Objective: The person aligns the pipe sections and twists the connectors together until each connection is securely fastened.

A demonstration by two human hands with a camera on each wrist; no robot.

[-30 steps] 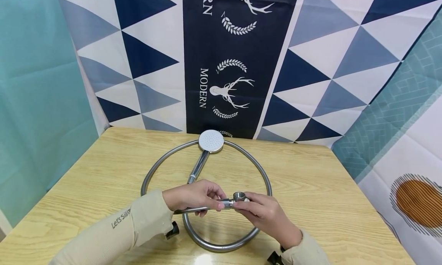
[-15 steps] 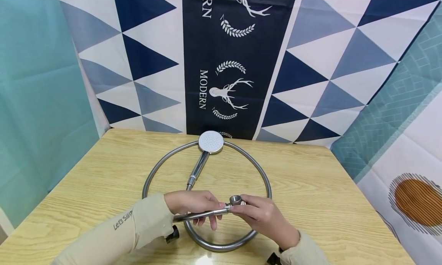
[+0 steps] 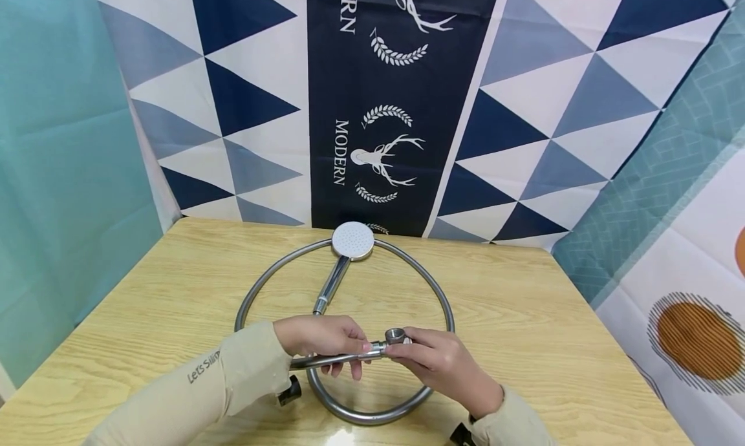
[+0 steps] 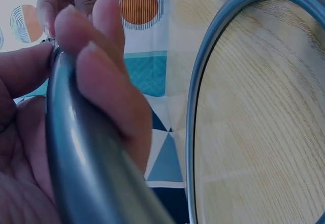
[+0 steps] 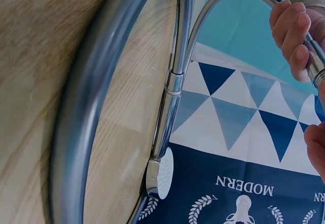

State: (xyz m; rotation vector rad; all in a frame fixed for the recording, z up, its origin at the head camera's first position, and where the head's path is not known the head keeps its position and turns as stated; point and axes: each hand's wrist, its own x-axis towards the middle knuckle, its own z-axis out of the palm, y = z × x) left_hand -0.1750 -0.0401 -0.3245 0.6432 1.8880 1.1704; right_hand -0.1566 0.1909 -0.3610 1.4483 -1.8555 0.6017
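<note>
My left hand (image 3: 323, 337) grips a grey shower hose (image 3: 328, 362) near its silver end nut (image 3: 372, 351), thumb on one side and fingers below. That nut meets a small metal fitting (image 3: 395, 335) with a round threaded mouth facing up. Fingers of my right hand (image 3: 436, 362) pinch the fitting from the right and hide part of it. In the left wrist view the hose (image 4: 86, 142) runs through the left palm. A round shower head (image 3: 352, 240) with a chrome handle (image 3: 333, 283) lies on the table behind the hands.
The rest of the hose forms a wide loop (image 3: 372, 419) on the wooden table (image 3: 512, 317), around the shower head's handle. A patterned curtain (image 3: 244, 110) stands along the table's back edge. A black wrist piece (image 3: 289, 391) hangs under the left sleeve.
My left hand has turned about the hose end, its fingers swinging lower. The nut and fitting have shifted slightly left and down. My right hand keeps its pinch; the shower head stays put.
</note>
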